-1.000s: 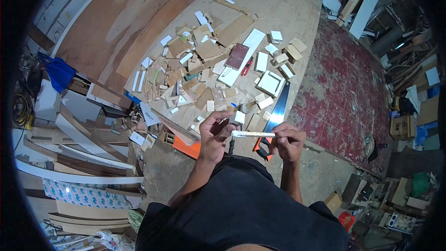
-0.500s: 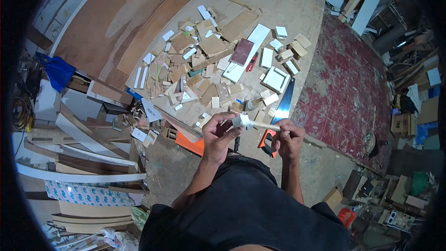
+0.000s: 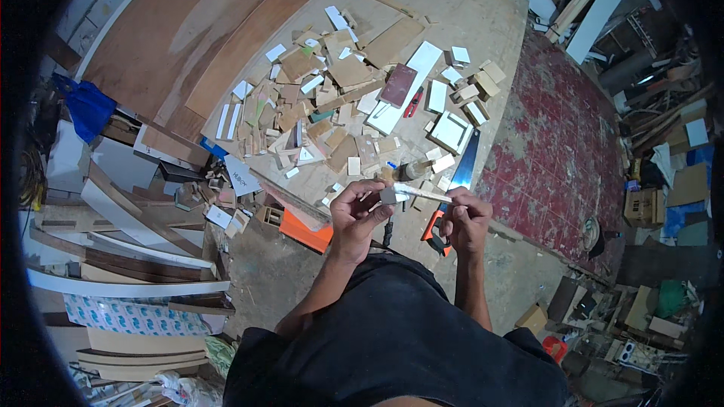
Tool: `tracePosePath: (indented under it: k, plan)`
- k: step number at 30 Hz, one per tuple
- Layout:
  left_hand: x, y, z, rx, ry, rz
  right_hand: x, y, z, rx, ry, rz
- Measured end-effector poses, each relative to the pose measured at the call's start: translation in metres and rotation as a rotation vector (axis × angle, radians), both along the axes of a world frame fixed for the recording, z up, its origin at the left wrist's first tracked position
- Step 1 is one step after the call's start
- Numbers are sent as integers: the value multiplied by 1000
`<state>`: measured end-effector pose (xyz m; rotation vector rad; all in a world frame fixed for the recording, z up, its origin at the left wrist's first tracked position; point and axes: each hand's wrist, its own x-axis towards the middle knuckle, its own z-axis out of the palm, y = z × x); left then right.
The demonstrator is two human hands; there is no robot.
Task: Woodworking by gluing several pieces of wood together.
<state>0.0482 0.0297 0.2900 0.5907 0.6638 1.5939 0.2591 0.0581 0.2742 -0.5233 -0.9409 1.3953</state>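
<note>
A thin pale wooden strip is held level between both hands, above the near edge of the wooden worktop. Its left end is pinched by the curled fingers of the left hand, together with a small grey block; its right end is gripped by the closed right hand.

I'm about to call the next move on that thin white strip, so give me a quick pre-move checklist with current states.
1. Left hand grips the small white block at the strip's end: ok.
2. Right hand holds the other end of the thin white strip: ok.
3. Strip raised off the workbench: ok.
4. Handsaw lies right beneath the hands, close by: not ok.
5. Bench strewn with wood offcuts, little free room: not ok.
6. Strip joined to block: cannot tell.
</note>
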Motion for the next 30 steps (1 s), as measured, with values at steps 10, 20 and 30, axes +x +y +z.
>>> tracePosePath:
  k: [10,20,30]
  plan:
    - [-38,-5,-37,-116,157,134,29,3,-33,-271,-291,-177]
    - [-92,-37,-63,-342,448,196,54,78,-144,-321,-1251,-355]
    - [-84,-31,-107,-316,836,66,25,97,-194,-212,-1658,-253]
